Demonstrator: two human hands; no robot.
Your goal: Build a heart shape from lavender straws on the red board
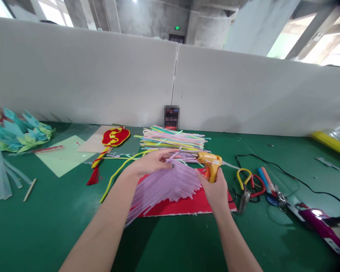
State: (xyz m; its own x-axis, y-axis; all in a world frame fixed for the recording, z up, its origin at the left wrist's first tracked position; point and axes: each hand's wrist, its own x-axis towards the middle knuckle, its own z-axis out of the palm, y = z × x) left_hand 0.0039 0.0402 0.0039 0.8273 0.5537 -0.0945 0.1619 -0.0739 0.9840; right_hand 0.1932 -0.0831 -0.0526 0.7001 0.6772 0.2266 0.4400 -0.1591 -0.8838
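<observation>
My right hand (pixel 214 189) is wrapped round the handle of a yellow glue gun (pixel 211 162), its nozzle pointing left. My left hand (pixel 153 160) lies over a fan of lilac pipe cleaners (pixel 167 185), fingers closed in a pinch on one lilac strand near the gun's tip. The lilac fan rests on a red sheet (pixel 192 206) on the green table (pixel 59 219).
A stack of pastel pipe cleaners (pixel 172 138) lies behind the hands. Right of them are pliers (pixel 248 185), scissors, a black cord and a purple tool (pixel 323 223). A red-and-yellow ornament (pixel 113 138), teal paper shapes (pixel 19 132) and a white partition (pixel 102 75) stand left and behind.
</observation>
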